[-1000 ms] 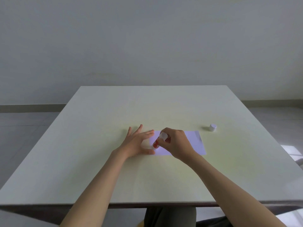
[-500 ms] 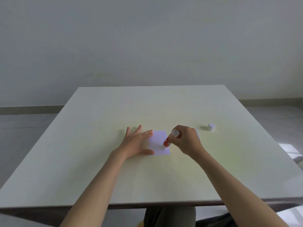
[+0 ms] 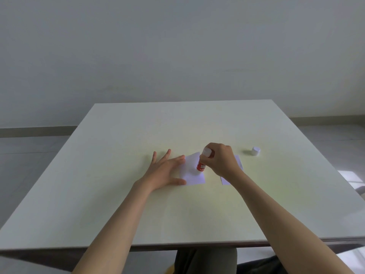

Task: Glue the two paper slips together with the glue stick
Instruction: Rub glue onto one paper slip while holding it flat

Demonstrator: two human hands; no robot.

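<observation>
Glue stick (image 3: 201, 166): gripped in the right hand (image 3: 221, 161), red body tilted, its lower end pressed to the left slip (image 3: 190, 171)
Left slip: white, flat on the table (image 3: 118, 175), far corner lifted slightly
Left hand (image 3: 165, 171): flat and splayed, holding no object, fingertips pinning the slip's left edge
Right slip (image 3: 238, 163): mostly hidden beneath the right wrist
Cap (image 3: 255, 151): white, standing apart, right of the hand

Left hand (image 3: 165, 171) flat, fingers spread, pinning left paper slip (image 3: 192, 170) on table (image 3: 118, 194). Right hand (image 3: 221, 160) grips red glue stick (image 3: 202, 164), tip down on that slip. Second slip (image 3: 238, 165) (mostly hidden) under right hand. White cap (image 3: 255, 151) at 3 o'clock, well apart.
</observation>
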